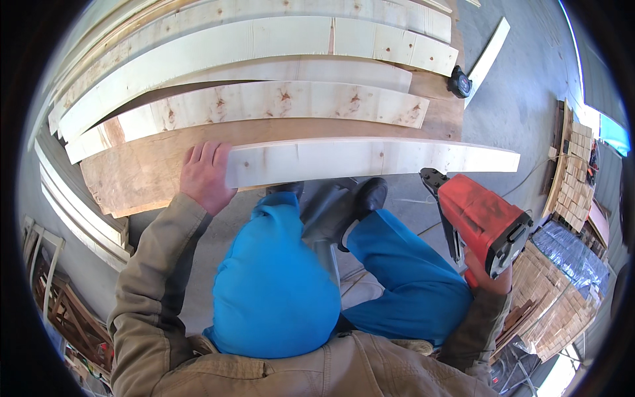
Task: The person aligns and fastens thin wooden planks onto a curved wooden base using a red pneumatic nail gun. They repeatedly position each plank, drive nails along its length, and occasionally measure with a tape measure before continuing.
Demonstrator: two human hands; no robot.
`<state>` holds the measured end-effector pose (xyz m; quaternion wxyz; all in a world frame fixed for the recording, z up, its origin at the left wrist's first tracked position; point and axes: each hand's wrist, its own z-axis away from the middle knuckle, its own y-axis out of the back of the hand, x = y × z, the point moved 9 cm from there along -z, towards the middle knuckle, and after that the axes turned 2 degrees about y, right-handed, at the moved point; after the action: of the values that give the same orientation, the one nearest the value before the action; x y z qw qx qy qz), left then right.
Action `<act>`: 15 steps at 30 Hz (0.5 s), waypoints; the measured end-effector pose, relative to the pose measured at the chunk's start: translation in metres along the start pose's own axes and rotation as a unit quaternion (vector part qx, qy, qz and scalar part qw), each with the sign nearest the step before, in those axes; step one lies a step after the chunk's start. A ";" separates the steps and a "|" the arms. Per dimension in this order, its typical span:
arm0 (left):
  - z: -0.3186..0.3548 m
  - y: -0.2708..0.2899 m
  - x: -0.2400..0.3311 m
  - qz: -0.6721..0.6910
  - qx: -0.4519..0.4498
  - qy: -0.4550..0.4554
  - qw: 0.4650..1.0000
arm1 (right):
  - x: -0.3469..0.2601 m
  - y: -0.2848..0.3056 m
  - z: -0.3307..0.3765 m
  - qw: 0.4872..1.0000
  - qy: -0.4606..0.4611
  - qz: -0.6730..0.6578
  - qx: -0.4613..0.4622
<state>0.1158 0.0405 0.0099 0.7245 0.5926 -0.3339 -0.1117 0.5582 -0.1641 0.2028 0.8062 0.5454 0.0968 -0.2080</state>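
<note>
Along the near edge of the plywood top [152,169] lies a pale wooden board [337,159], its right end reaching past the plywood. My left hand [206,173] grips the left end of this board, fingers curled at its far side. My right hand [491,276] is closed around the handle of a red and black nail gun [479,215], mostly hidden behind the tool's body. The gun's nose [433,177] points toward the board's near edge, close to its right part; I cannot tell whether they touch.
Several more boards [264,102] lie across the plywood beyond. A black tape measure [459,83] sits at its right edge, near a white strip [488,59]. Stacked wood blocks [570,165] and wrapped bundles [549,291] stand at right. Long planks [79,198] lie at left.
</note>
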 end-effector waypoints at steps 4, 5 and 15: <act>0.000 0.000 0.000 0.002 0.009 -0.001 1.000 | -0.008 -0.005 -0.006 0.999 0.029 0.033 -0.011; 0.000 0.000 0.000 0.004 0.011 -0.001 1.000 | -0.012 -0.003 -0.007 0.998 0.043 0.035 0.001; 0.003 -0.008 -0.005 -0.002 -0.014 0.000 1.000 | -0.016 -0.009 -0.011 0.996 0.048 0.059 -0.044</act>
<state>0.1121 0.0391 0.0010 0.7323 0.5833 -0.3309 -0.1181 0.5406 -0.1531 0.1969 0.8347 0.5234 0.1124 -0.1291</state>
